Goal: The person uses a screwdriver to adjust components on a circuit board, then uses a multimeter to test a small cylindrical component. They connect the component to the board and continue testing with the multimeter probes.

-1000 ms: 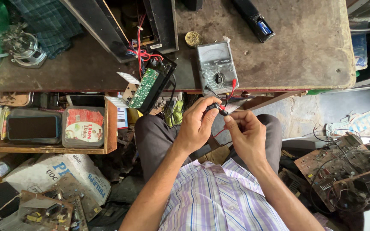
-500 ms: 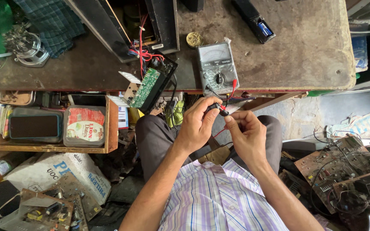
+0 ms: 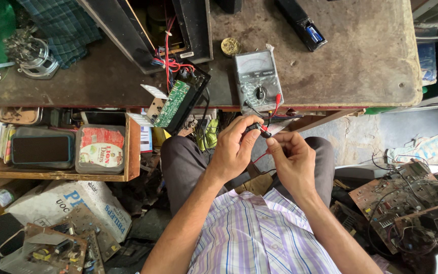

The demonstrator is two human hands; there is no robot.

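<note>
Over our lap, both hands [image 3: 264, 147] pinch the probe tips [image 3: 259, 129] together, leads already plugged into the meter [image 3: 257, 81] on the tabletop [image 3: 361, 61]; board [image 3: 174, 104] not yet probed.

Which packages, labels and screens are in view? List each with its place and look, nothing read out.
Analog meter: on the bench edge above the hands, grey box, pale dial window, black knob.
Tin: in the open drawer at left, rounded rectangle, red, white and green label.
Phone: beside the tin, dark blank screen, grey case.
Sack: below the drawer, white with blue print.
Left hand and right hand: pinching the meter's probe leads.
</note>
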